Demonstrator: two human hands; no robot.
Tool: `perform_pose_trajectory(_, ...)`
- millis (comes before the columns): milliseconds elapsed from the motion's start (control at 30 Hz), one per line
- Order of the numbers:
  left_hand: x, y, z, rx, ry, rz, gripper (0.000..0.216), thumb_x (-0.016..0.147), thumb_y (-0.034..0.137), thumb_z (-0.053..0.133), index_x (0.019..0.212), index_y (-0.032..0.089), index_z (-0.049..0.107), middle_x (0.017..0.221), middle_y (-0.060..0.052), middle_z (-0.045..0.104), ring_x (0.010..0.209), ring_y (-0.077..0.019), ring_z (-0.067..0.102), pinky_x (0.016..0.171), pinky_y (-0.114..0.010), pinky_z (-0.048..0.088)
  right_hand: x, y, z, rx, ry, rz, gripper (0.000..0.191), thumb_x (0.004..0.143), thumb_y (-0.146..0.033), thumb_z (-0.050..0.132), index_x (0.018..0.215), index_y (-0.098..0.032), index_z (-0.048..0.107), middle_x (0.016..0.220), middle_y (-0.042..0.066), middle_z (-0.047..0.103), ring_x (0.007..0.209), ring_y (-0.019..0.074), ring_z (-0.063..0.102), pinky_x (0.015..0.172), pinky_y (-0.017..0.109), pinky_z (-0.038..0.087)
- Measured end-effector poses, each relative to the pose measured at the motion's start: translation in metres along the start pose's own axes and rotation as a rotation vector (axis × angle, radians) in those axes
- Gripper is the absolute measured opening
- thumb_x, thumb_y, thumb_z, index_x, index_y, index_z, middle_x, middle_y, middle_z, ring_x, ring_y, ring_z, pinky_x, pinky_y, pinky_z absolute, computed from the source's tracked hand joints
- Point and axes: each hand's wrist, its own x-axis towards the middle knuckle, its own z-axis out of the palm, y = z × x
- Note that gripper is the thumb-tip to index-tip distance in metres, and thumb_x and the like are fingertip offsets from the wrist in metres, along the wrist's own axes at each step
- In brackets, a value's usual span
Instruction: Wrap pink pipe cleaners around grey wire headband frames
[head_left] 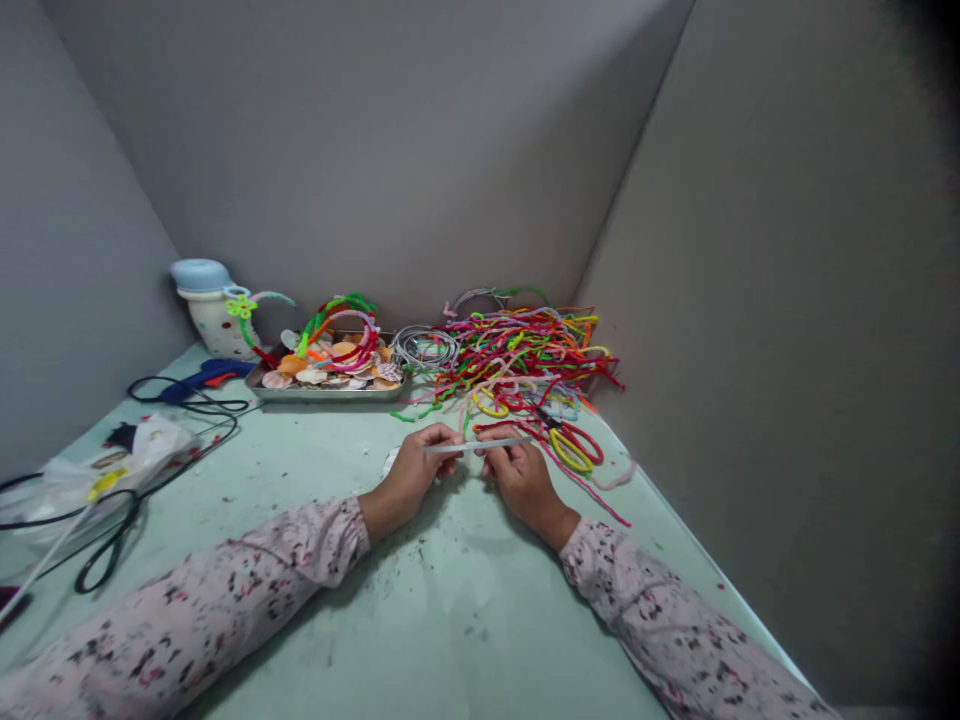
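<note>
My left hand point(411, 472) and my right hand point(523, 482) are close together above the table. Between them they hold a thin, pale grey strip point(478, 445), level and seen edge-on, so its full shape is hidden. The left fingers are closed on one end; those of the right are curled around the other. A green pipe cleaner point(466, 424) shows just behind the gap between the hands; whether it touches the strip I cannot tell. Beyond my right hand lie yellow-and-red scissors handles point(572, 450) and a heap of coloured pipe cleaners point(525, 345).
A metal tray point(330, 396) of seashells stands at the back, with pipe-cleaner-wrapped headbands point(349, 335) on it. Grey hoops point(425, 347) lie beside it. Leftward are a white bottle point(221, 325), a blue glue gun point(206, 377), a black cord point(187, 472) and a plastic bag point(161, 445).
</note>
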Motion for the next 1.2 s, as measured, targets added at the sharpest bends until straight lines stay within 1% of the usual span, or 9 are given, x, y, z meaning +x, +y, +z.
perform_pose_trajectory(133, 0.0002, -0.0010, -0.0007, 0.018, -0.013, -0.012, 0.013, 0.071, 0.027, 0.061, 0.071, 0.015, 0.056, 0.052, 0.004, 0.049, 0.048, -0.0085, 0.042, 0.048, -0.021, 0.029, 0.0002, 0.0043, 0.0004, 0.007, 0.006, 0.019, 0.019, 0.089, -0.032, 0.048, 0.084, -0.019, 0.062, 0.062, -0.001, 0.059, 0.051, 0.0125, 0.055, 0.048, 0.022, 0.044)
perform_pose_trajectory(233, 0.0008, -0.0014, -0.0004, 0.024, -0.018, -0.022, 0.018, 0.074, 0.031, 0.060, 0.069, 0.015, 0.055, 0.053, 0.004, 0.050, 0.049, -0.0086, 0.042, 0.048, -0.021, 0.030, 0.0012, 0.0066, 0.0002, -0.014, 0.018, 0.045, 0.025, 0.089, -0.035, 0.048, 0.078, -0.018, 0.062, 0.058, 0.000, 0.059, 0.051, 0.0124, 0.054, 0.049, 0.022, 0.044)
perform_pose_trajectory(333, 0.0024, -0.0047, -0.0012, 0.059, -0.021, -0.015, 0.025, 0.076, 0.039, 0.059, 0.070, 0.015, 0.055, 0.055, 0.003, 0.051, 0.048, -0.0084, 0.041, 0.048, -0.022, 0.029, 0.0019, 0.0064, 0.0005, 0.018, 0.026, 0.049, 0.023, 0.089, -0.035, 0.048, 0.081, -0.018, 0.062, 0.062, 0.000, 0.061, 0.050, 0.0122, 0.055, 0.048, 0.022, 0.043)
perform_pose_trajectory(433, 0.0032, -0.0082, -0.0026, 0.100, -0.013, 0.019, 0.028, 0.078, 0.042, 0.057, 0.069, 0.015, 0.056, 0.055, 0.003, 0.051, 0.048, -0.0086, 0.041, 0.048, -0.022, 0.029, 0.0018, 0.0044, 0.0008, 0.034, 0.024, 0.024, 0.019, 0.089, -0.032, 0.048, 0.085, -0.018, 0.061, 0.063, -0.001, 0.060, 0.051, 0.0121, 0.055, 0.049, 0.022, 0.044)
perform_pose_trajectory(600, 0.0013, -0.0064, -0.0023, 0.141, 0.004, 0.010, 0.033, 0.080, 0.045, 0.054, 0.064, 0.016, 0.053, 0.050, 0.003, 0.047, 0.046, -0.0090, 0.040, 0.048, -0.023, 0.028, 0.0009, 0.0010, 0.0003, -0.037, -0.001, 0.002, 0.020, 0.090, -0.032, 0.047, 0.086, -0.019, 0.062, 0.060, -0.002, 0.058, 0.052, 0.0123, 0.055, 0.050, 0.023, 0.043)
perform_pose_trajectory(700, 0.0002, -0.0033, -0.0013, 0.132, 0.002, 0.006, 0.033, 0.080, 0.044, 0.055, 0.063, 0.016, 0.052, 0.050, 0.003, 0.047, 0.046, -0.0089, 0.040, 0.048, -0.023, 0.027, 0.0008, -0.0001, 0.0001, -0.056, -0.010, -0.003, 0.020, 0.091, -0.032, 0.047, 0.086, -0.019, 0.062, 0.059, -0.002, 0.058, 0.052, 0.0123, 0.055, 0.051, 0.023, 0.043)
perform_pose_trajectory(967, 0.0003, -0.0028, -0.0019, 0.147, 0.002, 0.004, 0.033, 0.080, 0.043, 0.055, 0.062, 0.015, 0.052, 0.048, 0.004, 0.045, 0.045, -0.0082, 0.036, 0.046, -0.023, 0.023, 0.0009, -0.0016, -0.0012, -0.063, -0.030, -0.044, 0.016, 0.090, -0.025, 0.047, 0.088, -0.018, 0.062, 0.060, -0.002, 0.058, 0.051, 0.0116, 0.055, 0.051, 0.023, 0.043)
perform_pose_trajectory(1133, 0.0007, -0.0028, -0.0002, 0.088, -0.016, 0.002, 0.027, 0.078, 0.040, 0.056, 0.065, 0.016, 0.052, 0.051, 0.004, 0.047, 0.046, -0.0083, 0.039, 0.047, -0.022, 0.028, 0.0014, 0.0008, -0.0011, -0.031, -0.006, -0.024, 0.017, 0.090, -0.027, 0.047, 0.084, -0.018, 0.061, 0.066, 0.000, 0.061, 0.053, 0.0116, 0.056, 0.053, 0.023, 0.044)
perform_pose_trajectory(1200, 0.0002, -0.0009, 0.0014, 0.072, -0.013, -0.007, 0.026, 0.077, 0.039, 0.056, 0.066, 0.016, 0.052, 0.053, 0.004, 0.048, 0.046, -0.0083, 0.041, 0.047, -0.022, 0.029, 0.0016, 0.0033, -0.0006, -0.030, 0.010, 0.008, 0.022, 0.090, -0.031, 0.047, 0.079, -0.017, 0.061, 0.063, 0.000, 0.061, 0.053, 0.0121, 0.056, 0.053, 0.023, 0.044)
